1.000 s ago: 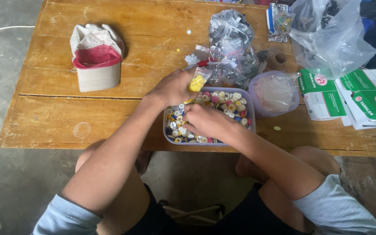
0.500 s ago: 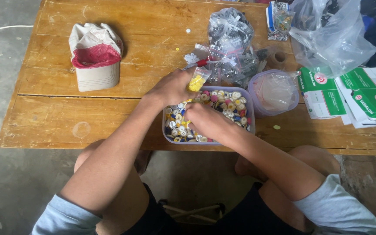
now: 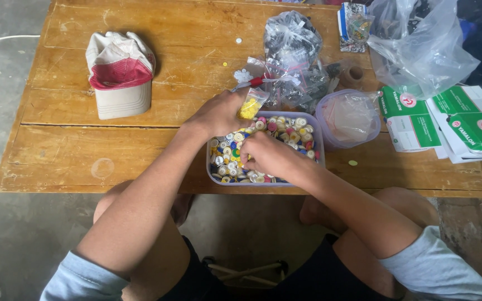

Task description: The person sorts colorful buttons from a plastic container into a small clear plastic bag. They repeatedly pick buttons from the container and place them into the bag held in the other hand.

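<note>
Sorting looks under way: the left hand (image 3: 218,114) pinches a small bag of yellow pieces (image 3: 250,106) at the far left corner of the tub of caps (image 3: 265,148), which sits at the table's near edge (image 3: 140,187). The right hand (image 3: 269,157) digs into the caps, fingers curled together, though what they grip is hidden. Next calls for lifting a piece to the bag mouth. Open room lies left, toward the cap (image 3: 119,73); clutter of plastic bags (image 3: 294,61) crowds far and right.
</note>
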